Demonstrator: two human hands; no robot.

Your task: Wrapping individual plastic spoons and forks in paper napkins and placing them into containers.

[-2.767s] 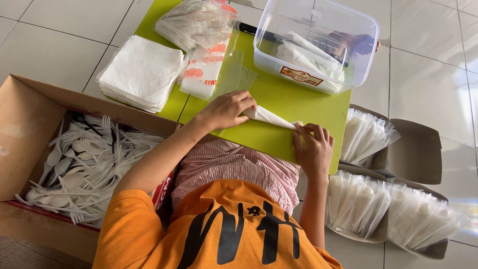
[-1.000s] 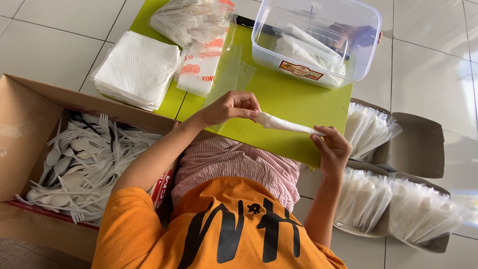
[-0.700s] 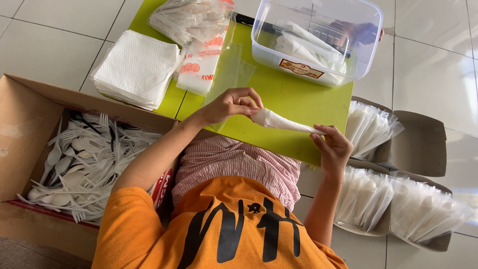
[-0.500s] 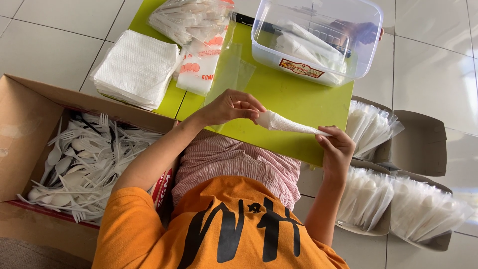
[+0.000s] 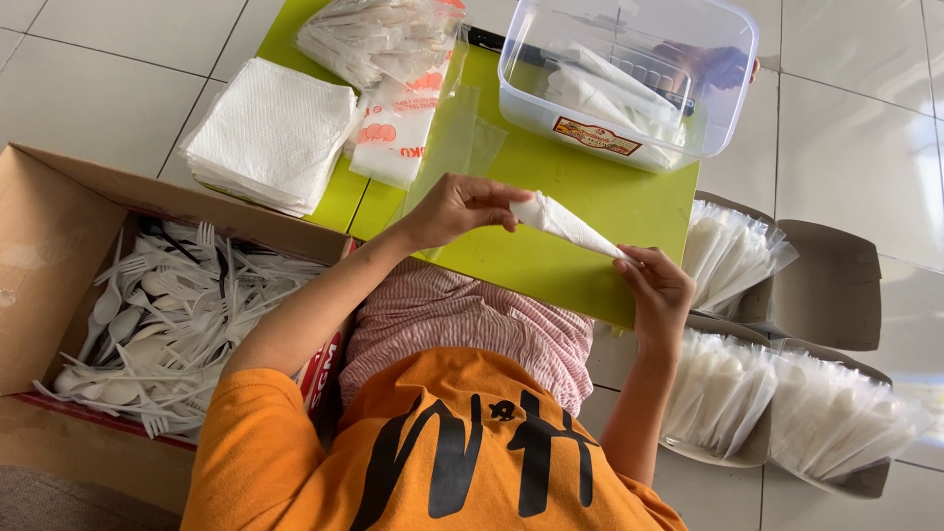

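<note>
I hold a rolled white napkin bundle point(image 5: 570, 226) above the lime-green board point(image 5: 551, 265). My left hand point(image 5: 457, 208) pinches its upper end and my right hand point(image 5: 657, 291) grips its lower end near the board's right edge. The bundle slants from upper left down to lower right. What is wrapped inside it is hidden.
A cardboard box point(image 5: 49, 246) of white plastic spoons and forks point(image 5: 167, 324) lies at the left. A stack of white napkins point(image 5: 270, 138), bags of clear sleeves point(image 5: 379, 44) and a clear plastic tub point(image 5: 629, 74) sit further up. Trays of wrapped cutlery packs point(image 5: 728, 393) stand at right.
The napkin bundle lay on the board under both hands; now it is lifted and stretched between them, with my right hand shifted right and lower. Since a second ago little has moved.
</note>
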